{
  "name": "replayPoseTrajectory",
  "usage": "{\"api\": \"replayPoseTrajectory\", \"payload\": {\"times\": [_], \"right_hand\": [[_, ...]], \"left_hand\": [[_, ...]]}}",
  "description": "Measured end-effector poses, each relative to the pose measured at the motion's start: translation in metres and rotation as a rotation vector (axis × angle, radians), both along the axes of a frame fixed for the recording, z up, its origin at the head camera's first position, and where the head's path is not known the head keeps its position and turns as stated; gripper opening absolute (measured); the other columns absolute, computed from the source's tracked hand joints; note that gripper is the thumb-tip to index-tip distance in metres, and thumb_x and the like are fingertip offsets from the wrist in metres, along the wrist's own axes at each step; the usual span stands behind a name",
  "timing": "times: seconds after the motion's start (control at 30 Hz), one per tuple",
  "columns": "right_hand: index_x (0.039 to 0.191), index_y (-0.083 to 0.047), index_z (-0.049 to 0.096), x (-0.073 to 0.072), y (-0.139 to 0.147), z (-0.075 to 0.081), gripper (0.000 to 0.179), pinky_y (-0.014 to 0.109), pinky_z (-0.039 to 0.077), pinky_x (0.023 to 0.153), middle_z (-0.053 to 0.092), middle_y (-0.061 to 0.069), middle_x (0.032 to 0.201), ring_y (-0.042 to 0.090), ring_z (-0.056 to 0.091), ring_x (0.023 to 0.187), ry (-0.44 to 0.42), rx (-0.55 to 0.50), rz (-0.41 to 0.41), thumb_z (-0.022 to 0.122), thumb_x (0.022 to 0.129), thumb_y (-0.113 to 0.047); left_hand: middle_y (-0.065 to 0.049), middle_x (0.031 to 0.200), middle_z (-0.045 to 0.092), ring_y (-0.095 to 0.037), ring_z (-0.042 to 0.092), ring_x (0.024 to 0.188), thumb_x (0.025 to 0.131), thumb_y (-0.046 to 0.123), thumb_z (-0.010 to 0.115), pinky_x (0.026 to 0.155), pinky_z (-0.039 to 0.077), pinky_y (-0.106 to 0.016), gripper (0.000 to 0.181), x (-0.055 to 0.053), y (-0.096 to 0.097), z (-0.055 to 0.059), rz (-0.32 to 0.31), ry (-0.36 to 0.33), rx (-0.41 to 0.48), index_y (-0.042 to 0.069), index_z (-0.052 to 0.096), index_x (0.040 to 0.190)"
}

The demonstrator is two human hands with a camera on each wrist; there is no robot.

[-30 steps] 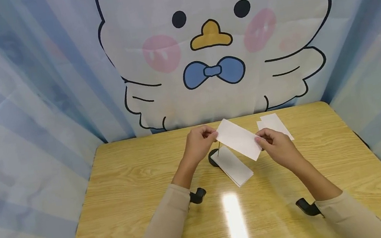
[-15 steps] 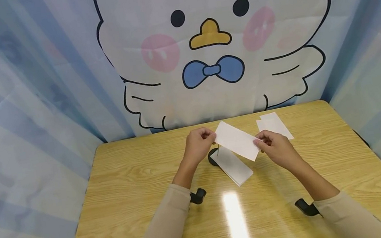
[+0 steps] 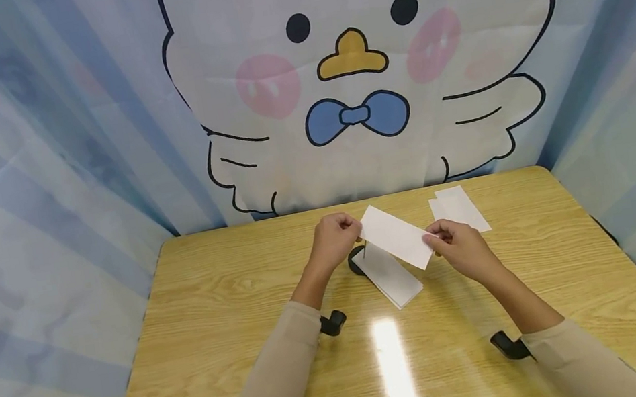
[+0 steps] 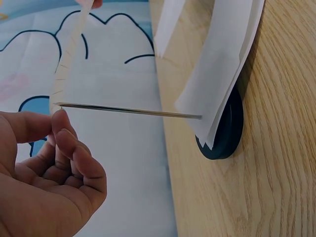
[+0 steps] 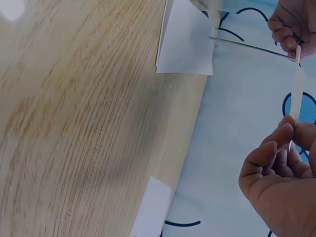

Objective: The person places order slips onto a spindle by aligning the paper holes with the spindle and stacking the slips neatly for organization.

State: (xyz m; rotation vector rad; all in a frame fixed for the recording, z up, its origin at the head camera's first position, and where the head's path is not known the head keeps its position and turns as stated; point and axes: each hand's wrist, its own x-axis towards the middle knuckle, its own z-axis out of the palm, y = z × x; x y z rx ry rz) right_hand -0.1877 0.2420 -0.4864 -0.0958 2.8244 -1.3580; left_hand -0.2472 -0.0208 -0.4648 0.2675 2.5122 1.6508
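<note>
My left hand [image 3: 331, 240] pinches the left corner of a white paper slip [image 3: 396, 236]. At the slip's right end, my right hand [image 3: 460, 245] grips it between thumb and fingers. Under the slip stands a bill spike: a thin metal rod [image 4: 128, 111] rising from a round black base [image 4: 231, 133]. Several paper slips [image 3: 391, 276] are threaded on the rod and lie low against the base. In the left wrist view, the rod's pointed tip is right at the held slip, beside my left fingertips [image 4: 60, 118]. The held slip appears nearly edge-on in both wrist views.
More white slips [image 3: 460, 209] lie at the back right of the wooden table [image 3: 217, 307]. A curtain with a cartoon bird [image 3: 366, 151] hangs just behind the table's back edge. Black wrist mounts [image 3: 333, 323] stick out from both sleeves.
Both hands have lowered the held slip slightly, bringing it a little nearer the spike. The slips on the spike and those at the back right stay put.
</note>
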Motion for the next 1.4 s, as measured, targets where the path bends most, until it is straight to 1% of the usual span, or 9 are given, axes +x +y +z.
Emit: {"api": "replayPoseTrajectory", "payload": {"times": [0.33, 0.43, 0.53, 0.63, 0.8, 0.97, 1.07, 1.2, 1.4], "right_hand": [[0.111, -0.004, 0.066, 0.002, -0.001, -0.001, 0.027, 0.027, 0.047, 0.063, 0.069, 0.020, 0.091, 0.036, 0.063, 0.084, -0.008, 0.000, 0.006, 0.061, 0.106, -0.030], [0.112, -0.004, 0.067, 0.002, -0.001, -0.001, 0.028, 0.027, 0.047, 0.062, 0.070, 0.018, 0.090, 0.036, 0.063, 0.083, -0.004, -0.002, 0.015, 0.061, 0.106, -0.031], [0.112, -0.005, 0.067, 0.002, -0.002, -0.003, 0.028, 0.028, 0.047, 0.063, 0.070, 0.017, 0.091, 0.036, 0.063, 0.084, -0.012, -0.006, 0.026, 0.061, 0.106, -0.032], [0.112, -0.006, 0.068, 0.002, -0.002, -0.006, 0.027, 0.028, 0.048, 0.064, 0.070, 0.019, 0.093, 0.035, 0.063, 0.084, -0.025, -0.007, 0.031, 0.061, 0.106, -0.032], [0.110, -0.004, 0.067, 0.004, -0.005, -0.009, 0.025, 0.028, 0.047, 0.062, 0.070, 0.018, 0.092, 0.033, 0.063, 0.082, -0.032, -0.021, 0.030, 0.063, 0.105, -0.029], [0.108, -0.005, 0.067, 0.006, -0.007, -0.014, 0.024, 0.027, 0.046, 0.062, 0.070, 0.016, 0.092, 0.033, 0.063, 0.083, -0.045, -0.018, 0.035, 0.063, 0.105, -0.029], [0.108, -0.005, 0.066, 0.007, -0.008, -0.015, 0.024, 0.027, 0.045, 0.061, 0.069, 0.018, 0.092, 0.027, 0.060, 0.077, -0.040, -0.018, 0.035, 0.063, 0.105, -0.029], [0.108, -0.005, 0.066, 0.007, -0.009, -0.016, 0.024, 0.027, 0.045, 0.060, 0.069, 0.018, 0.092, 0.018, 0.056, 0.073, -0.032, -0.009, 0.031, 0.064, 0.104, -0.029], [0.109, -0.005, 0.066, 0.008, -0.008, -0.019, 0.022, 0.027, 0.046, 0.061, 0.069, 0.016, 0.092, 0.022, 0.059, 0.077, -0.052, 0.011, 0.030, 0.063, 0.105, -0.027]], "left_hand": [[-0.011, 0.090, 0.075, -0.019, 0.066, 0.077, 0.101, 0.018, 0.061, 0.065, 0.050, -0.028, 0.021, 0.001, 0.000, 0.000, 0.003, 0.008, -0.026, 0.008, 0.074, 0.088], [-0.009, 0.089, 0.075, -0.024, 0.069, 0.082, 0.102, 0.018, 0.062, 0.066, 0.051, -0.027, 0.020, 0.001, 0.000, -0.001, 0.004, 0.001, -0.026, 0.008, 0.074, 0.089], [-0.011, 0.091, 0.075, -0.033, 0.072, 0.089, 0.102, 0.017, 0.062, 0.065, 0.052, -0.027, 0.019, 0.000, 0.000, -0.002, 0.001, -0.009, -0.015, 0.007, 0.074, 0.091], [-0.014, 0.093, 0.075, -0.036, 0.072, 0.091, 0.103, 0.016, 0.063, 0.065, 0.051, -0.027, 0.018, 0.001, 0.000, -0.001, -0.004, -0.018, -0.014, 0.006, 0.074, 0.093], [-0.019, 0.096, 0.075, -0.034, 0.071, 0.089, 0.103, 0.016, 0.063, 0.066, 0.051, -0.028, 0.017, 0.002, 0.001, -0.001, -0.006, -0.013, -0.023, 0.006, 0.075, 0.095], [-0.016, 0.094, 0.075, -0.025, 0.070, 0.082, 0.104, 0.018, 0.064, 0.064, 0.050, -0.028, 0.017, 0.002, 0.002, -0.001, 0.003, -0.012, -0.048, 0.008, 0.075, 0.095], [-0.014, 0.092, 0.075, -0.019, 0.068, 0.078, 0.104, 0.019, 0.064, 0.063, 0.049, -0.027, 0.017, 0.003, 0.002, -0.001, 0.005, -0.006, -0.060, 0.009, 0.075, 0.095], [-0.013, 0.090, 0.074, -0.015, 0.065, 0.074, 0.104, 0.018, 0.063, 0.061, 0.048, -0.027, 0.017, 0.003, 0.002, -0.001, 0.003, 0.013, -0.062, 0.008, 0.075, 0.095], [-0.014, 0.086, 0.072, -0.015, 0.055, 0.064, 0.104, 0.015, 0.062, 0.056, 0.042, -0.026, 0.017, 0.004, 0.000, -0.007, 0.001, 0.016, -0.099, 0.007, 0.075, 0.095]]}}
